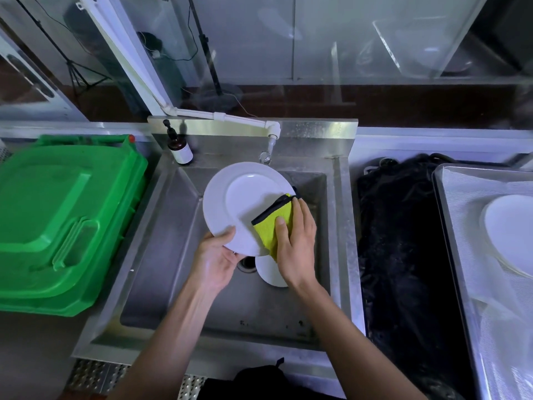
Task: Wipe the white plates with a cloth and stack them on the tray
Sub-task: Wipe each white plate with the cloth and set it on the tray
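Over sink (161, 255): left hand (215, 259) grips plate (230, 203) rim, right hand (297, 241) presses cloth (266, 229).

Left hand (215, 259) grips plate (230, 203); right hand (295, 241) presses cloth (274, 223).

bin (57, 215) left of sink (161, 284), tray (450, 226) right

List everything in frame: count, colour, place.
plate in hand: 1, white, tilted over the sink
plate in sink: 1, white, by the drain
stacked plates: several, white, on the tray
cloth: 1, yellow with dark edge, on the held plate
tray: 1, metal, far right
sink: 1, steel, centre
tap: 1, white, behind the sink
bottle: 1, brown, sink's back left corner
bin: 1, green, left
left hand: grips the plate's rim
right hand: presses the cloth
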